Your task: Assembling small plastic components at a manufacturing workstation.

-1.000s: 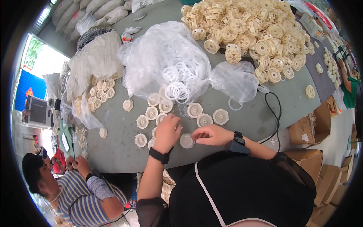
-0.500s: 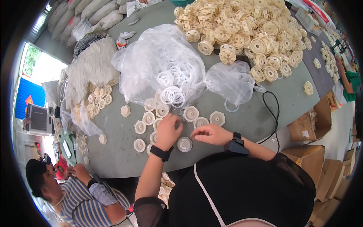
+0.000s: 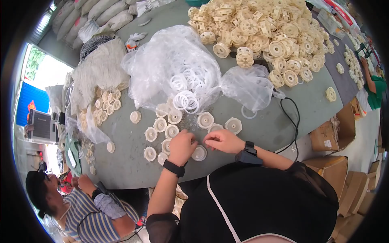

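Worktop in grey bears a pale round part nearest the person, below the narrow gap between left hand and right hand. The hands are apart, fingers curled; whether either pinches something cannot be told. White rings lie beyond.

You wear a black top with one thin white stripe. Its sleeves are black and see-through. On the left you have a black wristband; on the right, a dark, bulky box on a strap.
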Tool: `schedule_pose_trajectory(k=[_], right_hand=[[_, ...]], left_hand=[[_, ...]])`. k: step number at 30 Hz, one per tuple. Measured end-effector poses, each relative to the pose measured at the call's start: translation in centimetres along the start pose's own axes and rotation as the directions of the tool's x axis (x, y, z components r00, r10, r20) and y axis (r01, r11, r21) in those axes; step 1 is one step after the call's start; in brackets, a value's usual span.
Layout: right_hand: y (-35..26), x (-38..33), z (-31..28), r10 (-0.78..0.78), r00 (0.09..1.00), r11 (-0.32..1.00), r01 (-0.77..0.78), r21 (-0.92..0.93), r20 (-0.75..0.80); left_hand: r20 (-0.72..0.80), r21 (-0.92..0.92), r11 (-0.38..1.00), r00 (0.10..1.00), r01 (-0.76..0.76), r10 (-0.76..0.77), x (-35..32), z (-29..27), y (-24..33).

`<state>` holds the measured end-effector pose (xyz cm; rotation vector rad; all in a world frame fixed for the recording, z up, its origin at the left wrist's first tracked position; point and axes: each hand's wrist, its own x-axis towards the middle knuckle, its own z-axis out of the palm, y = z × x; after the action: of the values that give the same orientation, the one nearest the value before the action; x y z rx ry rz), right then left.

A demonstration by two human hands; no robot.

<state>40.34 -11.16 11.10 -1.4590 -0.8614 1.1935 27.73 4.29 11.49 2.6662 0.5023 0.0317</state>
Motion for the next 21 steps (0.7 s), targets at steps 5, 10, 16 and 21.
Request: schedule_pose_trajectory(k=[5, 10, 16, 21], right_hand=[[0.6, -0.3, 0.0, 0.058, 0.997, 0.972, -0.043, 0.23, -0.059], [-0.1, 0.0, -0.4, 0.023, 0.998, 0.857, 0.01, 0.515, -0.059], [0.3, 0.4, -0.4, 0.001, 0.995, 0.851, 0.052, 0.523, -0.1], [0.1, 0.2, 0.2, -0.072, 0.988, 0.863, 0.129, 0.488, -0.134]], left_hand=[[-0.207, -0.253, 0.967, 0.978, -0.029, -0.025, 0.7, -1.0, 1.7], [-0.135, -0.731, 0.682, 0.986, -0.03, -0.101, 0.0, -1.8, 4.7], [-0.289, -0.669, 0.736, 0.949, -0.107, -0.125, -1.0, -0.8, 5.9], [-0.266, -0.87, 0.482, 0.921, -0.103, -0.285, -1.6, 0.2, 5.9]])
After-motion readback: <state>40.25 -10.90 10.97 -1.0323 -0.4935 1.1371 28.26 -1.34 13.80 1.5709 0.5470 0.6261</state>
